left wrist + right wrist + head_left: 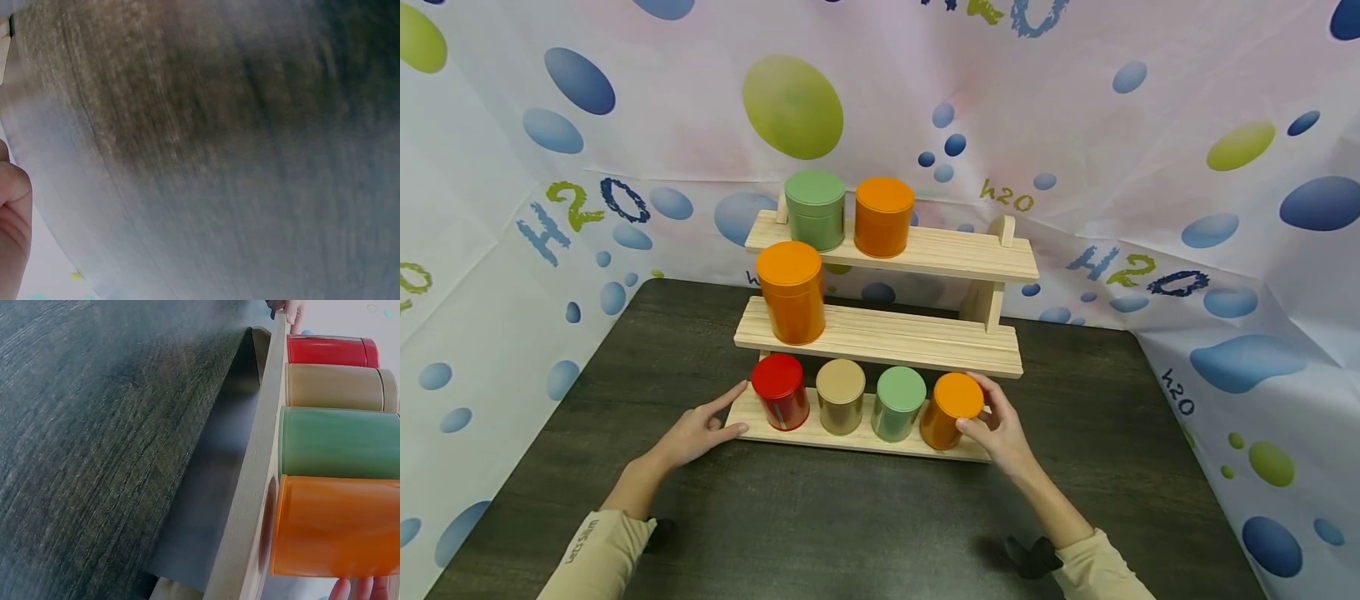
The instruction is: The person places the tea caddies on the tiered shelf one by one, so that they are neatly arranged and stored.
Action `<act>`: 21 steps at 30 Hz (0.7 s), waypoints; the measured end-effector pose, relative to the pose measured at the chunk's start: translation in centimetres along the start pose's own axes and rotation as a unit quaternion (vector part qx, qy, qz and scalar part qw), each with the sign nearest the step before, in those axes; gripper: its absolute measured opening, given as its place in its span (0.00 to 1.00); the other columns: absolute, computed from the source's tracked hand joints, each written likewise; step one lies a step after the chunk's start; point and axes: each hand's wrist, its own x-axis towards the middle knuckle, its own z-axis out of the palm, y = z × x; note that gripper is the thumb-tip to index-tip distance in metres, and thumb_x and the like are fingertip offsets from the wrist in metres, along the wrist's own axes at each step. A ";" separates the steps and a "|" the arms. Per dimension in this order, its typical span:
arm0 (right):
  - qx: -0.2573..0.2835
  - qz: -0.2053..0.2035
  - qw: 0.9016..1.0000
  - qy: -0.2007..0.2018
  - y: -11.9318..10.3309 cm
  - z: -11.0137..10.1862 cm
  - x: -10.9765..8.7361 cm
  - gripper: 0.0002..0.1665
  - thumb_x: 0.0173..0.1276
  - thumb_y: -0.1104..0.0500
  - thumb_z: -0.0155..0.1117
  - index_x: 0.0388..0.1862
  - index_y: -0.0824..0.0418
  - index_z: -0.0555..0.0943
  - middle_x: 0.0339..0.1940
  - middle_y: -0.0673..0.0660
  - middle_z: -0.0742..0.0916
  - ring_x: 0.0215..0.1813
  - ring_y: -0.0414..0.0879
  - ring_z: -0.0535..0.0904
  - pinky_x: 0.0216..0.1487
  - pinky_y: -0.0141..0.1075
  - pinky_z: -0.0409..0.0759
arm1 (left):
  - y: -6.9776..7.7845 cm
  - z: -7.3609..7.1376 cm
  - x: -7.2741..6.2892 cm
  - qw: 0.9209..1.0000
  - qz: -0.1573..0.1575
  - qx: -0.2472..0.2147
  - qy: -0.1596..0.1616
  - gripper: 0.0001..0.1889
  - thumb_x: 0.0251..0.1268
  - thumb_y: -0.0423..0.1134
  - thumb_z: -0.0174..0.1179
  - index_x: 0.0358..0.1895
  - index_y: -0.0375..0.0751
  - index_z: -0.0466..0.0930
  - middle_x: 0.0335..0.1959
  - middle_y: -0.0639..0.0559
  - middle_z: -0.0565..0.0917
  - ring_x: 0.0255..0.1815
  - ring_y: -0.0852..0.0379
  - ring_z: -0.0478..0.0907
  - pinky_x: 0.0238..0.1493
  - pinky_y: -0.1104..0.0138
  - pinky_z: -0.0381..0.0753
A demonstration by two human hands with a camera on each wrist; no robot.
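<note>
On the right end of the bottom step of a three-tier wooden rack [917,342] stands a short orange canister [958,396]. My right hand [1002,425] holds it, thumb at the front and fingers round its right side; fingertips [362,587] show against its wall in the right wrist view. My left hand [694,432] grips the left end of the bottom step, forefinger toward the back and thumb at the front corner. Between the hands, left to right, stand a red canister [780,392], a beige canister [840,397] and a green canister [898,404].
A taller orange canister [791,292] stands at the left of the middle step. The top step carries another green canister [815,210] and another orange one [883,217]. The rack sits on a dark wood-grain table [820,533], before a patterned backdrop [1150,167].
</note>
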 end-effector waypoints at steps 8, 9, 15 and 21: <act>0.014 -0.012 1.000 -0.005 0.3 0.1 0.1 0.34 0.55 0.79 0.56 0.61 0.79 0.58 0.52 0.46 0.74 0.49 0.37 0.70 0.49 0.27 0.71 | 0.1 -0.1 0.0 1.000 -0.003 0.001 -0.001 0.40 0.61 0.50 0.58 0.72 0.46 0.48 0.11 0.56 0.58 0.12 0.62 0.52 0.16 0.70 0.56; 0.015 -0.011 1.000 -0.004 0.4 0.1 0.1 0.34 0.55 0.79 0.56 0.61 0.79 0.58 0.52 0.46 0.74 0.49 0.37 0.70 0.49 0.26 0.71 | 0.1 -0.1 0.0 1.000 -0.003 0.000 0.000 0.40 0.61 0.50 0.58 0.72 0.46 0.48 0.11 0.56 0.59 0.12 0.62 0.52 0.16 0.71 0.56; 0.013 -0.009 1.000 -0.008 0.6 0.1 0.2 0.34 0.55 0.79 0.55 0.62 0.78 0.58 0.52 0.46 0.73 0.50 0.37 0.70 0.49 0.26 0.71 | 0.0 0.0 -0.1 1.000 0.025 0.001 0.007 0.38 0.62 0.48 0.58 0.72 0.43 0.49 0.10 0.58 0.57 0.11 0.65 0.50 0.15 0.72 0.54; 0.010 -0.015 1.000 -0.013 0.7 0.0 0.2 0.34 0.56 0.79 0.55 0.62 0.78 0.58 0.53 0.46 0.73 0.50 0.36 0.70 0.49 0.26 0.71 | 0.0 0.0 -0.2 0.999 0.034 0.006 0.010 0.38 0.62 0.47 0.57 0.71 0.42 0.50 0.10 0.58 0.57 0.11 0.65 0.49 0.15 0.72 0.53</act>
